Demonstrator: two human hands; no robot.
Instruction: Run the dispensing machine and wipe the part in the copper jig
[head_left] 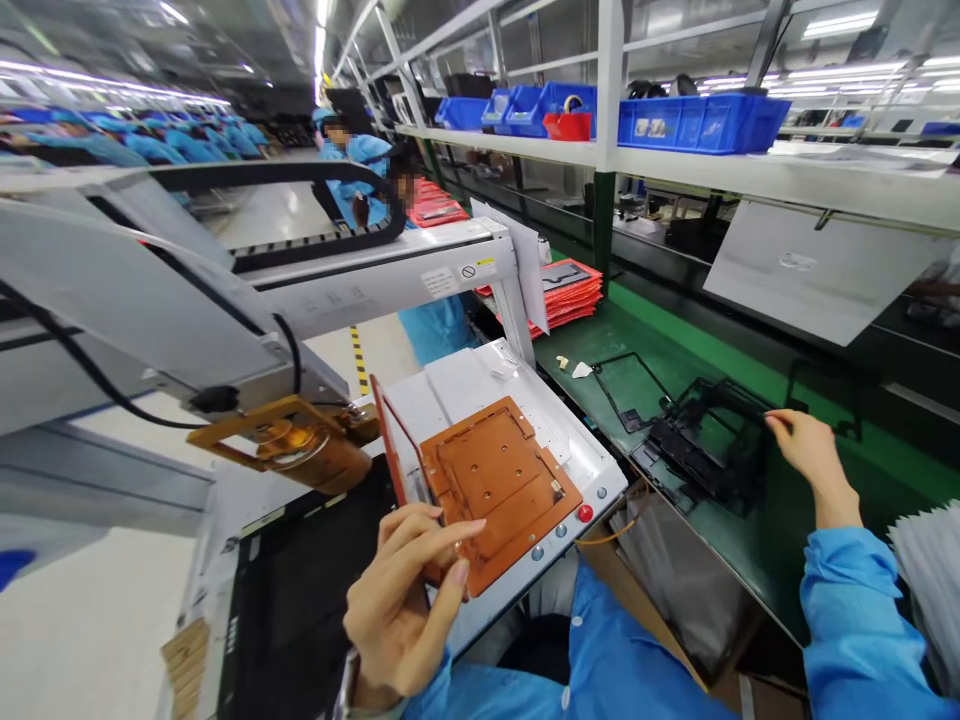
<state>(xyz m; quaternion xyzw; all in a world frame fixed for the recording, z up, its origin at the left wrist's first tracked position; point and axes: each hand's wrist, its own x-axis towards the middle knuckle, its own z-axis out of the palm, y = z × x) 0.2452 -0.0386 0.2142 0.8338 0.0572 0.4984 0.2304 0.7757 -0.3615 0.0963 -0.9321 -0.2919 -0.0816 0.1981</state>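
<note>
My left hand (pixel 405 600) rests at the near edge of an orange-brown fixture plate (pixel 499 480) on a white machine base (pixel 559 440), fingers bent with the tips touching the plate. My right hand (pixel 806 450) reaches out to a stack of black plastic frames (pixel 705 450) on the green bench; its fingers touch the stack's right edge, and how far they close is hidden. A single thin black frame (pixel 630 390) lies just behind the stack.
A machine arm with a brass-coloured head (pixel 300 445) hangs to the left over a black tray (pixel 307 590). Red trays (pixel 570 290) are stacked further back. Blue bins (pixel 697 120) line the shelf above. Other workers in blue stand far off.
</note>
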